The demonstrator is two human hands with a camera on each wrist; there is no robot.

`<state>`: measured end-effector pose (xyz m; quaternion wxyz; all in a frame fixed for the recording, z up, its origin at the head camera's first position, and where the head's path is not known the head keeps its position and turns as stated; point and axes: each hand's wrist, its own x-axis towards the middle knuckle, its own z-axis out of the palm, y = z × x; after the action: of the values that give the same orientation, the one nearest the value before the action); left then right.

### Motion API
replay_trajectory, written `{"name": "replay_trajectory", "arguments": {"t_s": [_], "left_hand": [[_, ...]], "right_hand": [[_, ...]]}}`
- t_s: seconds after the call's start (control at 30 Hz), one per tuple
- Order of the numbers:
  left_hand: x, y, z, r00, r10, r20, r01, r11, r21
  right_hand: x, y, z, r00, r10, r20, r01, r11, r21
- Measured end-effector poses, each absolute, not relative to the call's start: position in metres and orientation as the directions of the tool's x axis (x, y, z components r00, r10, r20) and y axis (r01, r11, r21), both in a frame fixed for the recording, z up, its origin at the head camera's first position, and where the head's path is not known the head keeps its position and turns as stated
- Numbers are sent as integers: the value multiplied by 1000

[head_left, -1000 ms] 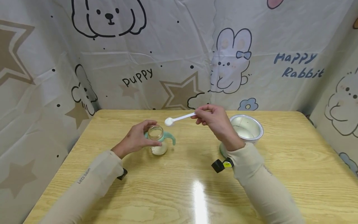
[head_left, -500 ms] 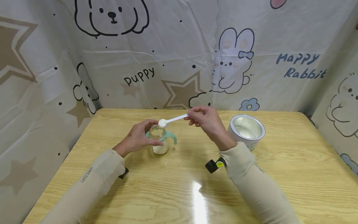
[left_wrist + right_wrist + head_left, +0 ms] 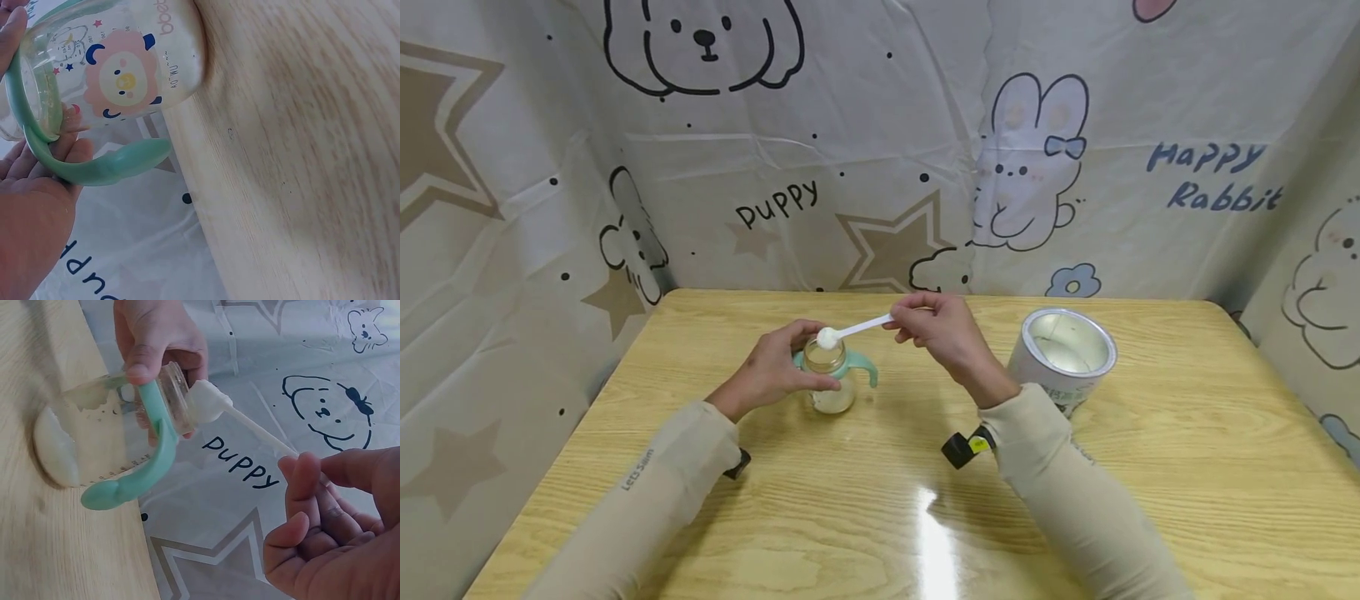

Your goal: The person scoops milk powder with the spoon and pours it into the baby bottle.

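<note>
Change: since a second ago the scoop (image 3: 853,328) has travelled left from open air to the bottle's mouth, and the right hand (image 3: 942,330) has come with it.
Left hand (image 3: 772,369): fingers (image 3: 142,359) curled round the neck of the bottle (image 3: 829,377), steadying it upright on the counter (image 3: 1150,467).
Right hand: fingertips pinch the handle's far end.
Key relation: the scoop's long axis runs from the right hand leftward, its heaped bowl right over the bottle's open rim.
Materials: clear bottle with printed cartoon, mint-green looped handles, white powder at the bottom; white plastic scoop; shiny open tin (image 3: 1063,355) to the right; glossy wood-grain counter.
</note>
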<state>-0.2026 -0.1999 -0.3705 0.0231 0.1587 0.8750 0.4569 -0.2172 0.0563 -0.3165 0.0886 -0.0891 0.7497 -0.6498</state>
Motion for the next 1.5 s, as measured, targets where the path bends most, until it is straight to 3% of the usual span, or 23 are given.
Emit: {"name": "replay_trajectory", "arguments": {"t_s": [0.43, 0.87, 1.5], "left_hand": [[-201, -197, -369, -949, 301, 89, 245, 532, 811], [-201, -197, -367, -951, 295, 90, 245, 545, 802], [-203, -198, -358, -929, 358, 95, 301, 580, 756]], "right_hand": [[-214, 58, -325, -932, -362, 2, -108, 272, -956], [-211, 60, -325, -931, -356, 83, -221, 368, -903], [-214, 68, -317, -941, -336, 51, -169, 335, -927]]}}
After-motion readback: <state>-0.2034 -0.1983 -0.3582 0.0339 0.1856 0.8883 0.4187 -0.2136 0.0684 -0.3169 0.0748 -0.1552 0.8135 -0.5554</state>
